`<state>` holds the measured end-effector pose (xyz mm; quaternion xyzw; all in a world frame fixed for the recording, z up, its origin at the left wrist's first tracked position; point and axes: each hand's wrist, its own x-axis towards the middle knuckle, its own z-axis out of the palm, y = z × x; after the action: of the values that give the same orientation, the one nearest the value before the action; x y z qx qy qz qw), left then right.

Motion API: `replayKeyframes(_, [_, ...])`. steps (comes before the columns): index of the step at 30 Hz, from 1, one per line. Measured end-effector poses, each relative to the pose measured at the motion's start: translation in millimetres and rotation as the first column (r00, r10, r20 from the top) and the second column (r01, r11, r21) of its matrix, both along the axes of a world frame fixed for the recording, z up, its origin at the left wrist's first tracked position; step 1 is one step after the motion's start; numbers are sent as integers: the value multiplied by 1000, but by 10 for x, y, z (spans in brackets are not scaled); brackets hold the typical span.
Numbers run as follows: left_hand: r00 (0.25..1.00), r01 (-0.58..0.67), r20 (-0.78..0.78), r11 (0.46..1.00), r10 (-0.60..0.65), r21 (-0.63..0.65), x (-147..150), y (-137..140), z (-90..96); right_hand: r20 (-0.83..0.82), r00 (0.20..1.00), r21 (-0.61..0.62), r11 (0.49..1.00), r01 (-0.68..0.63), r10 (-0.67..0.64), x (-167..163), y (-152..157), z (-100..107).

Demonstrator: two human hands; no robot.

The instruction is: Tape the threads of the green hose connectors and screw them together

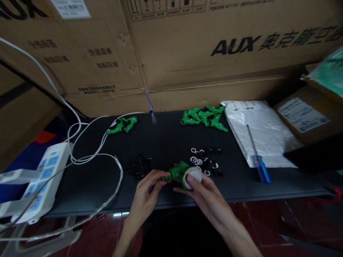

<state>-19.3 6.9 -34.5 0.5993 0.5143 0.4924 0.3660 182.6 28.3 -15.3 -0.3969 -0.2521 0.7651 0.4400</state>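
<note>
My left hand (150, 189) pinches the narrow end of a green branched hose fitting (175, 172) above the front of the table. My right hand (205, 189) is closed around a round piece with a white face and a greenish rim (195, 175), its thumb lying on the white face. This round piece sits against the fitting's right side; whether they are joined I cannot tell. Just beyond my right hand lie several white rings (196, 161) and black rings (207, 164). Left of my left hand is a pile of small black parts (138, 166).
More green fittings lie at the back right (205, 117) and back left (122, 125). A blue-handled screwdriver (258, 160) rests across a white plastic package (264, 132). White cables (102, 142) and a power strip (44, 178) occupy the left. Large cardboard boxes (182, 60) stand behind.
</note>
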Motion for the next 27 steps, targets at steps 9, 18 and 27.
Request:
replayKeyframes(9, [992,-110,-87,978,96,-176,65,112,74,353,936,254,963,-95,-1,-51,48,-46])
replayKeyframes(18, [993,-112,-11,946,114,-303,50,117,-5,543,840,376,899,-225,-17,4,56,23])
replayKeyframes(27, [997,-44,46,934,64,-354,-29,179,44,608,793,423,861,-282,-39,3,59,-56])
